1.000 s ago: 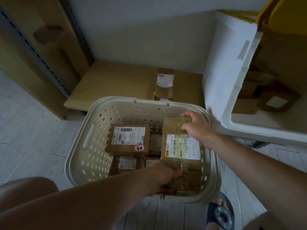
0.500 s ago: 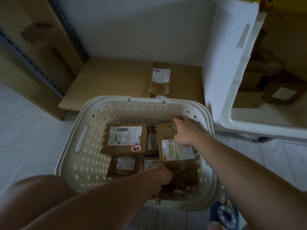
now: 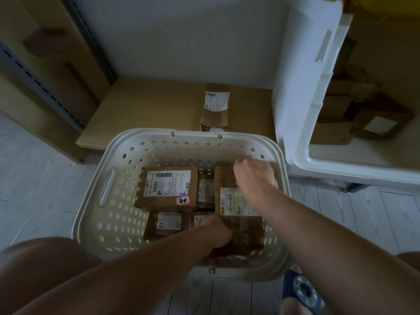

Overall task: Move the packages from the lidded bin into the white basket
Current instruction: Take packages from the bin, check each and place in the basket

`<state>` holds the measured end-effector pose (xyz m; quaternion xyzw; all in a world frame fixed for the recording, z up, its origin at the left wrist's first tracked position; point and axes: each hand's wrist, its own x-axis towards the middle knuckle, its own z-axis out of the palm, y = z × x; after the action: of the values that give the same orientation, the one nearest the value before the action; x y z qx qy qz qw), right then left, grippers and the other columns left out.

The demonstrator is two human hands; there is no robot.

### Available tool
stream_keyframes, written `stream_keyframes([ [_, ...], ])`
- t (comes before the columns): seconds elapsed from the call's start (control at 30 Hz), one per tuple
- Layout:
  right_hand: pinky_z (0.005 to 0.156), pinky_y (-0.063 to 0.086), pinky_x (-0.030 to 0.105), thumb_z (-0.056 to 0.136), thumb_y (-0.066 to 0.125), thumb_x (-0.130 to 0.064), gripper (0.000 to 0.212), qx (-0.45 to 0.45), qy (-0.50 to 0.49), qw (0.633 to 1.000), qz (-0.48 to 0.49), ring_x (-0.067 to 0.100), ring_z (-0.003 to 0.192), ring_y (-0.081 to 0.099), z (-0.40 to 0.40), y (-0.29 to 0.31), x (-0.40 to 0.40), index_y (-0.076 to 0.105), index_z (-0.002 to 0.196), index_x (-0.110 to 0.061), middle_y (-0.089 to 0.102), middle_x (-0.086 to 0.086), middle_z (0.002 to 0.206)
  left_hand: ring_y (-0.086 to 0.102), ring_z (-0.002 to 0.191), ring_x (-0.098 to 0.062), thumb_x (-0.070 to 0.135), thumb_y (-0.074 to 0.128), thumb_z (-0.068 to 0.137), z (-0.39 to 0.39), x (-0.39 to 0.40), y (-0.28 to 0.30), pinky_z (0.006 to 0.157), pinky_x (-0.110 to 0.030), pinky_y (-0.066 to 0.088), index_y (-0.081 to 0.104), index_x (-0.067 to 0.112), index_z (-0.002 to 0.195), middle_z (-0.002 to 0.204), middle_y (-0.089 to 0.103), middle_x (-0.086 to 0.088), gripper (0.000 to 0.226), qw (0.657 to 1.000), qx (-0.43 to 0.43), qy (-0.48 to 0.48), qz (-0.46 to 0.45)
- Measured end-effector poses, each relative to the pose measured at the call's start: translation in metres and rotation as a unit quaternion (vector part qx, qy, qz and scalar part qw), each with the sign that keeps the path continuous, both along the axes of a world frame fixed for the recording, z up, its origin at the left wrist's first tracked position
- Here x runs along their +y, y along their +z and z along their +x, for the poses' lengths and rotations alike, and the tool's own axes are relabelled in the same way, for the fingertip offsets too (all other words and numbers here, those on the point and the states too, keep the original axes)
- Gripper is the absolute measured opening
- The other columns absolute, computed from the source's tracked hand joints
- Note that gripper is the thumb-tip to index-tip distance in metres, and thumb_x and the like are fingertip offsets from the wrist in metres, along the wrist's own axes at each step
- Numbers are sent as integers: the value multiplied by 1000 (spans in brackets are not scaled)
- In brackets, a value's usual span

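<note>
Both hands are down inside the white basket (image 3: 109,201) on one taped parcel (image 3: 236,208). The left hand (image 3: 218,233) is curled around its near end, gripping it. The right hand (image 3: 254,176) sits over the far end with its fingers bent down past the edge; can't tell if it's actually gripping. Just left of the hands are more boxes, the biggest a labelled box (image 3: 168,187). Off to the right of the right hand, the white bin (image 3: 302,87) holds more packages (image 3: 363,119).
</note>
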<state>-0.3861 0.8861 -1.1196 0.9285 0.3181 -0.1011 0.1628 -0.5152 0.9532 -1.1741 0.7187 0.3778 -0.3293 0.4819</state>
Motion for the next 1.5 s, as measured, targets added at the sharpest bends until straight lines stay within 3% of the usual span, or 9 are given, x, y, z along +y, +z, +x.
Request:
stream_keyframes([
  [0.13,60,44,32,92,71,-14,28,2,34,999,-14,20,68,56,-8,7,-10,61,118,-8,68,6,94,66,95,-14,21,67,91,0,20,38,81,-31,59,65,15,119,103,68,1,29,994,-39,-95,27],
  [0.33,74,45,37,88,71,-9,49,5,59,997,45,26,91,65,-16,32,-19,48,130,-18,63,5,107,53,81,-2,18,56,100,-3,44,93,62,-15,38,42,18,143,96,52,15,45,951,-213,-161,156],
  [0.47,79,49,36,85,79,-28,68,61,30,989,130,25,104,64,-33,53,-29,41,141,-30,61,0,122,56,117,-17,23,53,101,-5,47,121,89,-28,43,50,17,136,129,59,0,35,914,-316,-165,196],
  [0.57,79,48,34,83,76,-47,75,111,-9,975,194,25,111,62,-40,79,-34,39,146,-34,61,0,130,52,132,-20,23,54,100,-6,43,136,107,-39,46,47,18,144,146,54,-3,45,885,-351,-191,239],
  [0.67,85,54,40,82,76,-48,75,139,-36,957,253,27,114,62,-42,108,-42,40,146,-33,60,2,135,52,132,-17,23,57,100,-7,39,158,108,-31,42,49,19,144,148,51,-1,45,861,-392,-190,261],
  [0.73,79,58,41,83,77,-42,71,169,-54,938,299,25,101,65,-45,124,-50,41,144,-33,59,3,133,50,132,-14,25,58,100,-8,40,175,105,-23,35,51,19,142,145,53,1,43,847,-425,-171,270],
  [0.93,63,55,23,84,79,-41,53,122,-20,920,371,6,80,67,-52,157,-78,51,129,-33,60,-13,111,49,118,3,25,59,100,-11,41,206,94,-13,37,57,25,134,134,58,13,34,824,-484,-123,266],
  [1.2,75,54,21,83,81,-33,41,56,-71,870,486,0,81,67,-32,184,-121,62,119,-32,68,-14,102,48,117,14,22,62,99,6,-4,217,96,-2,37,56,27,135,129,55,20,37,788,-550,-177,214],
  [1.5,75,53,27,78,77,-39,44,11,-117,860,496,4,83,63,0,191,-179,60,119,-35,64,-14,102,55,119,2,14,61,97,59,-72,224,97,-21,52,56,28,133,127,58,16,39,781,-588,-173,118],
])
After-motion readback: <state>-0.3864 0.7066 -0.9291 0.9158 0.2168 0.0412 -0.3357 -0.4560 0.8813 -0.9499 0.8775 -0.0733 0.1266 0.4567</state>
